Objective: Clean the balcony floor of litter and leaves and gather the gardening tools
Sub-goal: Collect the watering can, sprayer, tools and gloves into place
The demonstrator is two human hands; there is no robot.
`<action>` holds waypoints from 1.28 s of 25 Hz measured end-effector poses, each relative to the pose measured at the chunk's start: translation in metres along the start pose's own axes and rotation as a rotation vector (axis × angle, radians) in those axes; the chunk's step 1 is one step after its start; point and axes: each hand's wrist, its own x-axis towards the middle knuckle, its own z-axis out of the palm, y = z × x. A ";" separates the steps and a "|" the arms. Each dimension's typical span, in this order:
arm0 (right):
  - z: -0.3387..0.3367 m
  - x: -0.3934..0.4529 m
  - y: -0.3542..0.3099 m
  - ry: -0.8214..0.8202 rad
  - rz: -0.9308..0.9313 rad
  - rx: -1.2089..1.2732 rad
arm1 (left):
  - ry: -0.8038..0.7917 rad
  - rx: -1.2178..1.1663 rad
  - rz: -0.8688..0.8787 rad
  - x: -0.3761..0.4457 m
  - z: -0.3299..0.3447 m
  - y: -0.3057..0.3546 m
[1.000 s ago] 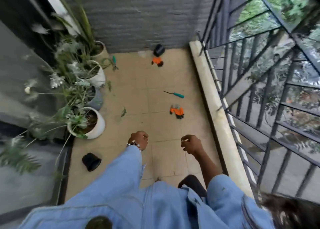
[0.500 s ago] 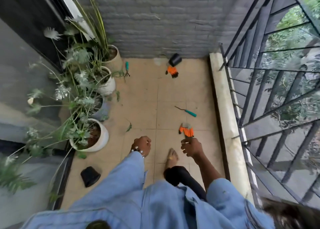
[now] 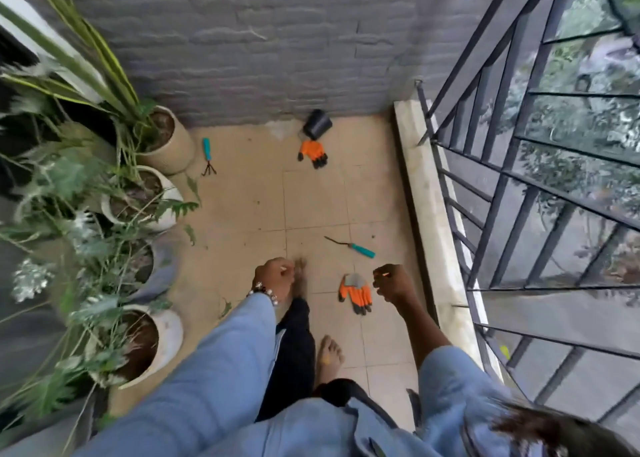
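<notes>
I stand on the tiled balcony floor [image 3: 249, 207]. My left hand [image 3: 275, 277] and my right hand [image 3: 393, 282] hang in front of me with loosely curled fingers, holding nothing. An orange garden glove [image 3: 356, 294] lies on the tiles just left of my right hand. Beyond it lies a teal-handled weeder [image 3: 353, 247]. A second orange glove [image 3: 313, 151] lies near the back wall beside a tipped black pot [image 3: 317, 124]. A small teal-handled rake [image 3: 207, 156] lies by the far planter. Green leaves [image 3: 190, 234] are scattered along the left side.
Several potted plants [image 3: 145, 345] line the left edge, their foliage reaching over the floor. A stone ledge [image 3: 429, 214] and a black metal railing [image 3: 512, 186] close the right side. A grey brick wall [image 3: 259, 48] ends the balcony. My bare feet [image 3: 329, 356] are on the tiles.
I have walked forward along the balcony, so the near glove and weeder now lie close to my hands. Both hands stay curled and hold nothing.
</notes>
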 end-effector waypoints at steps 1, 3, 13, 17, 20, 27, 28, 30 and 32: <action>-0.001 0.015 -0.005 0.007 0.028 0.010 | -0.014 0.019 -0.008 0.020 0.000 0.006; -0.003 0.043 -0.017 0.018 0.074 0.016 | -0.047 0.043 -0.032 0.060 -0.001 0.018; 0.045 0.259 -0.020 -0.023 0.153 -0.214 | -0.200 0.190 -0.057 0.306 0.059 0.033; 0.112 0.404 0.041 -0.050 0.118 -0.359 | -0.189 0.165 -0.087 0.428 0.141 -0.020; 0.162 0.477 0.091 -0.120 0.089 -0.530 | -0.206 0.150 -0.110 0.488 0.186 -0.063; 0.210 0.518 0.140 -0.041 -0.033 -0.776 | -0.199 0.007 -0.331 0.528 0.211 -0.113; 0.208 0.513 0.134 -0.054 -0.017 -0.662 | -0.199 -0.004 -0.358 0.523 0.208 -0.111; 0.198 0.494 0.113 -0.105 0.035 -0.437 | -0.215 -0.034 -0.381 0.504 0.198 -0.097; 0.179 0.463 0.078 -0.144 0.044 -0.269 | -0.212 -0.089 -0.389 0.477 0.180 -0.071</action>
